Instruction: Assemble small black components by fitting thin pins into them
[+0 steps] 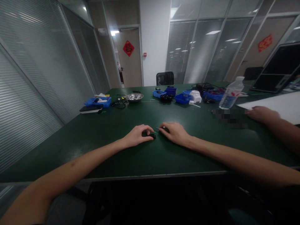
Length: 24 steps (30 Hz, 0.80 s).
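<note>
On the dark green table [112, 162] my left hand [138, 135] is closed round a small black object [152, 136], with the thumb below it and the fingers above. Just to its right, my right hand [174, 132] rests on the table, its fingers curled round a thin tool [157, 128] whose metal tip points left at the black object. A dark part of this tool shows between thumb and fingers. A tiny green bit lies between the two hands. The tip and the black object are too small to tell whether they touch.
Behind stand a metal bowl [134, 97], a blue tray [97, 102], a black notebook [91, 108], cables [119, 102], blue bins [183, 98] and a white object [195, 96]. At right are a water bottle [231, 93], a white board [281, 106] and another person's hand [263, 114].
</note>
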Each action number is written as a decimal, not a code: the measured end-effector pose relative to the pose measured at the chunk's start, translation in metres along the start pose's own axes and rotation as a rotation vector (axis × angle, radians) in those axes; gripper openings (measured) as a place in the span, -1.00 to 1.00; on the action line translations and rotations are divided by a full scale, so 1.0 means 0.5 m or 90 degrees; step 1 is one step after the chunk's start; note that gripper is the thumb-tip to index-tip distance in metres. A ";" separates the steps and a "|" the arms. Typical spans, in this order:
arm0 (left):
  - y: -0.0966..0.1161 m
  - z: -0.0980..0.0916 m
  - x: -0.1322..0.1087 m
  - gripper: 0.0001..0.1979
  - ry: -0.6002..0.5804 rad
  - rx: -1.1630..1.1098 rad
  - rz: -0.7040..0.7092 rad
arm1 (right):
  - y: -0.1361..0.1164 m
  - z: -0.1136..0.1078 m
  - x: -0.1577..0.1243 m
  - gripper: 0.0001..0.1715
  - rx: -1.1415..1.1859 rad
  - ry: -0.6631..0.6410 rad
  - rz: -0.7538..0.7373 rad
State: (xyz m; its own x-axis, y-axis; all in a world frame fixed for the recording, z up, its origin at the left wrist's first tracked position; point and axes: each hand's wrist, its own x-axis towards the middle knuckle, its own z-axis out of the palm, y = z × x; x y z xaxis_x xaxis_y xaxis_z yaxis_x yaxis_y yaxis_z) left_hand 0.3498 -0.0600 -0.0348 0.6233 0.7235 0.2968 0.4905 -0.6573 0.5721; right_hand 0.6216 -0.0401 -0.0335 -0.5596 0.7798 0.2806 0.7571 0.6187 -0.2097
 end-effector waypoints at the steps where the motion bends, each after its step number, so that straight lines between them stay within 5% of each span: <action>1: 0.001 -0.001 -0.001 -0.69 -0.003 0.002 0.007 | 0.000 0.000 0.000 -0.64 -0.002 -0.002 0.003; 8: 0.011 0.002 -0.004 -0.86 0.025 0.044 0.081 | -0.004 -0.003 0.000 -0.64 -0.002 -0.006 -0.005; 15: 0.012 -0.017 -0.001 -0.77 -0.042 0.169 0.081 | -0.005 -0.004 0.001 -0.65 0.004 -0.002 -0.004; 19: -0.060 -0.076 0.000 -0.76 -0.031 0.276 0.026 | -0.002 -0.004 -0.001 -0.65 0.015 -0.011 -0.006; 24: -0.212 -0.194 -0.032 -0.68 0.022 0.416 -0.212 | 0.001 -0.004 -0.002 -0.63 0.028 -0.015 -0.010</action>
State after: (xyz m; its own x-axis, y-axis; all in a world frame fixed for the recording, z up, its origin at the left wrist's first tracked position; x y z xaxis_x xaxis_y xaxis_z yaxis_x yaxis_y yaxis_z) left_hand 0.2287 0.0188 -0.0260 0.3637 0.9058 0.2174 0.9202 -0.3856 0.0675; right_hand 0.6232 -0.0406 -0.0323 -0.5792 0.7718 0.2625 0.7328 0.6340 -0.2472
